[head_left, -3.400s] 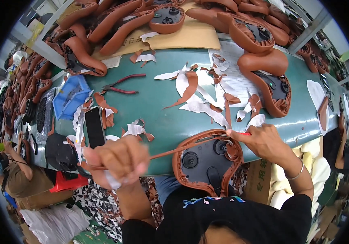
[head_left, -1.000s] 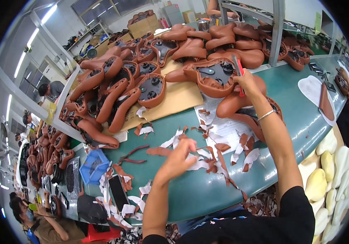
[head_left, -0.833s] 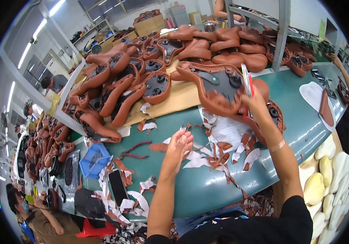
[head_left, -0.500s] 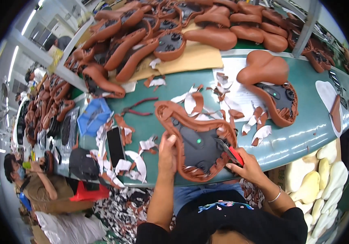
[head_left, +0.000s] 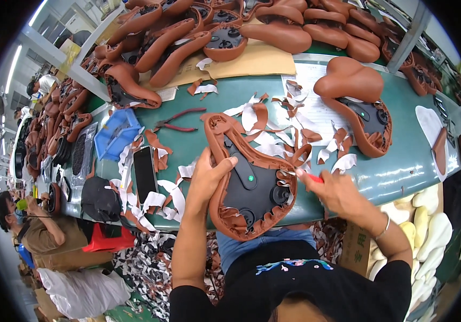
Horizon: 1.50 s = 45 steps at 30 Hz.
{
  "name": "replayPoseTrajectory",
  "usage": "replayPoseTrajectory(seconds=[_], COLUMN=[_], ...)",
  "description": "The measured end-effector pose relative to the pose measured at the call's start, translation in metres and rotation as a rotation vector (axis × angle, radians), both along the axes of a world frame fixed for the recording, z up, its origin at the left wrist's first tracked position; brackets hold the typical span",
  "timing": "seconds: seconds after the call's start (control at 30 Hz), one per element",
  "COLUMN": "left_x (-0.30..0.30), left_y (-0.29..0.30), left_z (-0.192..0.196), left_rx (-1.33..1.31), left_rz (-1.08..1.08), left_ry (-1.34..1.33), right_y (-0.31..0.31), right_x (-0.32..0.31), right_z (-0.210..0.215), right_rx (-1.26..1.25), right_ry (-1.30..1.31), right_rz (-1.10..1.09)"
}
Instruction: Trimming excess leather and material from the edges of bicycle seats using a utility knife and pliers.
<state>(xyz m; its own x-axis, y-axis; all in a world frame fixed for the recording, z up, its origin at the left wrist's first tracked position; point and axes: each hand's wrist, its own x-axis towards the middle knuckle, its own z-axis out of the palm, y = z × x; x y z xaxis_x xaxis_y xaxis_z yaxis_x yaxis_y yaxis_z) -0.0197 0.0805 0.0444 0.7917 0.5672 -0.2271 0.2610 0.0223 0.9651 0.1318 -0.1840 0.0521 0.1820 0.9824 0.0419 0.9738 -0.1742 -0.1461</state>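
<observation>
A brown bicycle saddle (head_left: 260,188) lies underside up in front of me, its black base facing up and a gathered brown cover edge folded over the rim. My left hand (head_left: 204,177) grips its left rim, with the thumb over the black base. In my right hand (head_left: 339,194) is a red-handled knife (head_left: 312,177), its tip at the saddle's right corner. A curled strip of brown cover (head_left: 299,155) stands up from the rim there. White and brown cover scraps (head_left: 254,117) lie just beyond the saddle.
Red-handled pliers (head_left: 179,119), a black phone (head_left: 145,172), a blue tray (head_left: 116,134) and a black cap (head_left: 100,199) lie to the left. Two saddles (head_left: 348,80) rest on paper at the right; many more (head_left: 276,37) are heaped behind. Another person (head_left: 48,220) works at far left.
The saddle has shifted slightly left and turned. My right hand has carried the knife up to its right corner, where a cover strip now curls up. My left thumb has moved onto the base.
</observation>
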Motion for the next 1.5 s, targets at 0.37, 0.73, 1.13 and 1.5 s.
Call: replayPoseTrajectory(seconds=[0.37, 0.73, 1.13, 1.5], left_x=[-0.044, -0.064, 0.032, 0.024], left_y=[-0.037, -0.074, -0.059, -0.043], left_z=[-0.015, -0.048, -0.008, 0.003], left_rx=[-0.120, 0.633, 0.729, -0.549], left_rz=[0.311, 0.760, -0.351, 0.065], left_ry=[-0.199, 0.070, -0.121, -0.717], right_y=[-0.031, 0.030, -0.009, -0.018], right_x=[-0.070, 0.020, -0.002, -0.084], right_z=[-0.025, -0.019, 0.000, -0.012], right_rx=[0.436, 0.791, 0.166, 0.100], right_ry=[0.398, 0.921, 0.261, 0.152], right_rz=[-0.401, -0.505, -0.114, -0.468])
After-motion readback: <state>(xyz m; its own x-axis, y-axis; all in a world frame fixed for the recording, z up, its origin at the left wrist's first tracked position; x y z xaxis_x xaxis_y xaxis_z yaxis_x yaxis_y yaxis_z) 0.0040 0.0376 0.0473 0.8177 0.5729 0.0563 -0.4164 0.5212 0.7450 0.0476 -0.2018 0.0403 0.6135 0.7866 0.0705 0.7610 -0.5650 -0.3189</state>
